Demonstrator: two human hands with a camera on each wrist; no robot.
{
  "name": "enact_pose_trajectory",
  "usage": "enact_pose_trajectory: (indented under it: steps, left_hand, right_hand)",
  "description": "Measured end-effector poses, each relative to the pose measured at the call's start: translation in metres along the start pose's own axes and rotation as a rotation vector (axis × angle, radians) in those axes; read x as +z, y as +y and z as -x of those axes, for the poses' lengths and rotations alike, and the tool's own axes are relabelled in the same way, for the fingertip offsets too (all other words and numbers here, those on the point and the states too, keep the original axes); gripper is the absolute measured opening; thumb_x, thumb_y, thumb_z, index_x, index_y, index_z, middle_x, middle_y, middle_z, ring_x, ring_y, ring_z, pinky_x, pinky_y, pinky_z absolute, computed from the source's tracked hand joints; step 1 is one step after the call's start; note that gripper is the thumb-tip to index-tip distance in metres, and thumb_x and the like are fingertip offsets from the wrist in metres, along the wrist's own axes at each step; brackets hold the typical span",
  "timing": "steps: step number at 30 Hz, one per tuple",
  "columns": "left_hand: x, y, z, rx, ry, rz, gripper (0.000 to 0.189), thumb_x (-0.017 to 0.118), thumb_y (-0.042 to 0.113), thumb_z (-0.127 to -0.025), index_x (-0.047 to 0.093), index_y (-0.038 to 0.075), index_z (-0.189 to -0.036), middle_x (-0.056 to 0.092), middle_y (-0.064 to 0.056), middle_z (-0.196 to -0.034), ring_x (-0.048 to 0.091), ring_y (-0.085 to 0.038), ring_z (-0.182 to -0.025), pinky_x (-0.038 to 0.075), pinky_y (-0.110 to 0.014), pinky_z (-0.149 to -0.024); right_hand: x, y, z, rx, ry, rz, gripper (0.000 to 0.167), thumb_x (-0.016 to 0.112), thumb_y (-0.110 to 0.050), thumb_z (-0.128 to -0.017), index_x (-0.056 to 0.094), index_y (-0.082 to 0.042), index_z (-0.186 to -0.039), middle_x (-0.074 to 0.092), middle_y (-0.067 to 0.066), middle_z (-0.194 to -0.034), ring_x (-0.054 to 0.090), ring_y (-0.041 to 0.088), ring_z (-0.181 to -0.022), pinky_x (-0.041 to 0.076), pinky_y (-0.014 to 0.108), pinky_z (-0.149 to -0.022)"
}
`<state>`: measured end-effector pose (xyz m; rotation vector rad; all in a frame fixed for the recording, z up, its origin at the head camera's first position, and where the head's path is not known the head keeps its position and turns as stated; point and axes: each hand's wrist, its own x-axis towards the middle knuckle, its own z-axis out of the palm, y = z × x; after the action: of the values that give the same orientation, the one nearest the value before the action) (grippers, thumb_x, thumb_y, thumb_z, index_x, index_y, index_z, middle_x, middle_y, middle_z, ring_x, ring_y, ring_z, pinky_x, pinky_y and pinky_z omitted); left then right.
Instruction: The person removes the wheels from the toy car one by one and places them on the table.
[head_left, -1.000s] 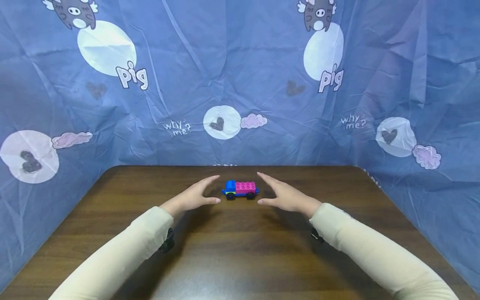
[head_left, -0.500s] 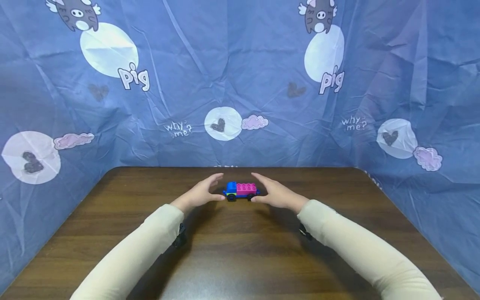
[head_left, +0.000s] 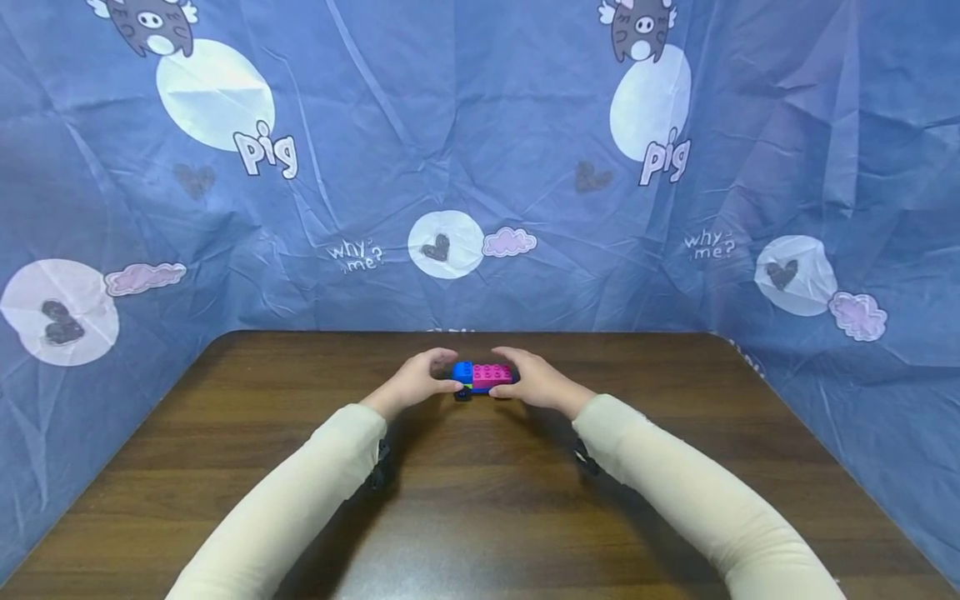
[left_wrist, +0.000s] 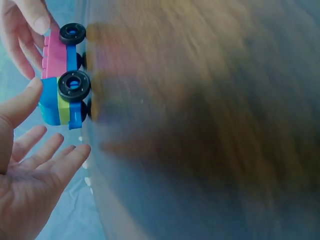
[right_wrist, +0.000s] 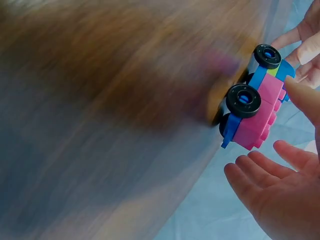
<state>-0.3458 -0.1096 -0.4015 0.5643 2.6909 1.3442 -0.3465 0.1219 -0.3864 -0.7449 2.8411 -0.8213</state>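
A toy truck of building bricks [head_left: 491, 374] stands on its wheels on the brown table, near the far edge. It has a blue cab [left_wrist: 49, 100], a yellow-green strip, pink studded bricks [right_wrist: 260, 117] and black wheels. My left hand [head_left: 415, 383] is at the cab end, its thumb close to the cab and its fingers spread, as the left wrist view shows. At the pink end is my right hand [head_left: 542, 382], thumb beside the bricks and fingers loosely extended. Whether either thumb touches the truck I cannot tell. From the head view, the hands hide parts of the truck's ends.
The wooden table [head_left: 480, 500] extends toward the viewer, its far edge just beyond the truck. A blue cloth [head_left: 525, 108] with pig prints hangs behind it and along both sides. Cream sleeves cover both forearms, and a dark device sits under each wrist.
Both hands have moved inward from either side and now frame the truck's two ends closely. The truck stays in about the same place.
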Motion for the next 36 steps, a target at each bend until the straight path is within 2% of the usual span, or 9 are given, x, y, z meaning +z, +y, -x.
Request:
enact_pose_trajectory:
  steps: [4, 9, 17, 28, 32, 36]
  left_hand:
    - [0.004, 0.000, -0.002, -0.020, 0.006, -0.013, 0.051, 0.072, 0.012, -0.087, 0.052, -0.006, -0.131, 0.056, -0.024, -0.133, 0.053, -0.037, -0.126, 0.042, -0.045, -0.109]
    - [0.008, 0.000, -0.004, -0.033, 0.039, -0.050, 0.041, 0.072, 0.013, -0.088, 0.058, -0.004, -0.122, 0.062, -0.023, -0.125, 0.058, -0.036, -0.121, 0.045, -0.045, -0.105]
    - [0.012, -0.001, -0.009, -0.067, 0.074, -0.039, 0.033, 0.070, 0.015, -0.089, 0.061, 0.000, -0.117, 0.065, -0.019, -0.119, 0.061, -0.031, -0.113, 0.049, -0.044, -0.101]
    - [0.013, 0.000, -0.005, -0.036, 0.075, -0.034, 0.030, 0.071, 0.013, -0.088, 0.063, -0.002, -0.113, 0.068, -0.019, -0.110, 0.065, -0.030, -0.103, 0.054, -0.040, -0.091]
    - [0.010, 0.005, -0.004, -0.005, 0.086, 0.021, 0.030, 0.070, 0.010, -0.088, 0.062, -0.005, -0.113, 0.067, -0.022, -0.111, 0.066, -0.033, -0.105, 0.054, -0.041, -0.091]
    - [0.007, 0.011, -0.004, 0.030, 0.094, 0.081, 0.031, 0.070, 0.009, -0.089, 0.062, -0.007, -0.115, 0.067, -0.024, -0.112, 0.065, -0.035, -0.106, 0.053, -0.042, -0.094]
  right_hand:
    - [0.004, 0.001, -0.007, 0.032, 0.011, -0.025, 0.070, 0.074, -0.029, -0.087, 0.042, -0.006, -0.144, 0.047, 0.014, -0.146, 0.046, 0.029, -0.133, 0.037, 0.045, -0.113]
    - [0.008, 0.000, -0.015, 0.014, 0.034, -0.039, 0.060, 0.075, -0.025, -0.086, 0.051, -0.003, -0.137, 0.058, 0.015, -0.133, 0.056, 0.027, -0.121, 0.046, 0.042, -0.104]
    - [0.013, -0.002, -0.023, 0.032, 0.059, -0.025, 0.041, 0.074, -0.021, -0.087, 0.064, -0.006, -0.123, 0.066, 0.012, -0.120, 0.060, 0.023, -0.105, 0.051, 0.037, -0.095]
    - [0.011, 0.001, -0.020, 0.035, 0.051, -0.033, 0.035, 0.075, -0.023, -0.086, 0.067, -0.008, -0.117, 0.067, 0.009, -0.116, 0.060, 0.020, -0.101, 0.051, 0.036, -0.092]
    - [0.005, 0.002, -0.019, 0.002, 0.044, -0.061, 0.035, 0.074, -0.023, -0.086, 0.067, -0.006, -0.116, 0.068, 0.010, -0.115, 0.060, 0.020, -0.101, 0.051, 0.036, -0.092]
    - [-0.003, 0.002, -0.017, -0.040, 0.031, -0.103, 0.034, 0.073, -0.020, -0.087, 0.064, -0.003, -0.115, 0.068, 0.012, -0.110, 0.060, 0.019, -0.094, 0.052, 0.031, -0.085]
